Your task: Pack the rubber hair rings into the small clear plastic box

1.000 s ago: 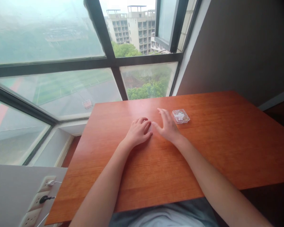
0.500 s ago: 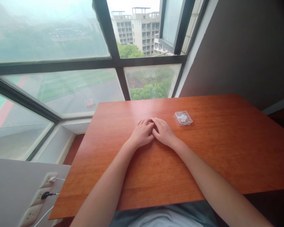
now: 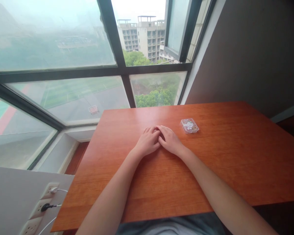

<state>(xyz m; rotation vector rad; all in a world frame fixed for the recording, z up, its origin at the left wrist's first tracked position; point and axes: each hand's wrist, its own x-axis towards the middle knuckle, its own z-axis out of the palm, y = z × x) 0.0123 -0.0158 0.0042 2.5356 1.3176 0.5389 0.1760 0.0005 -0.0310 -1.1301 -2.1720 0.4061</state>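
Note:
Both forearms reach in from the bottom of the head view and meet at the middle of the wooden table (image 3: 166, 192). My left hand (image 3: 148, 142) lies palm down on the tabletop, its fingers loosely bent. My right hand (image 3: 171, 141) rests against it, fingertips over the left fingers and the thumb apart. No object shows in either hand; the space under the palms is hidden. A small clear plastic box (image 3: 189, 126) with little items inside sits to the right of my right hand, apart from it. Its contents are too small to name.
Dark-framed windows (image 3: 88, 71) run behind and left of the table, with one pane swung outward. A grey wall (image 3: 247, 55) stands at the right. At lower left, wall sockets (image 3: 40, 209) hold a black plug and white cables close to the table's left edge.
The whole scene sits slightly lower in the picture, as the head view tilts up a little. Hands and box keep their places on the table.

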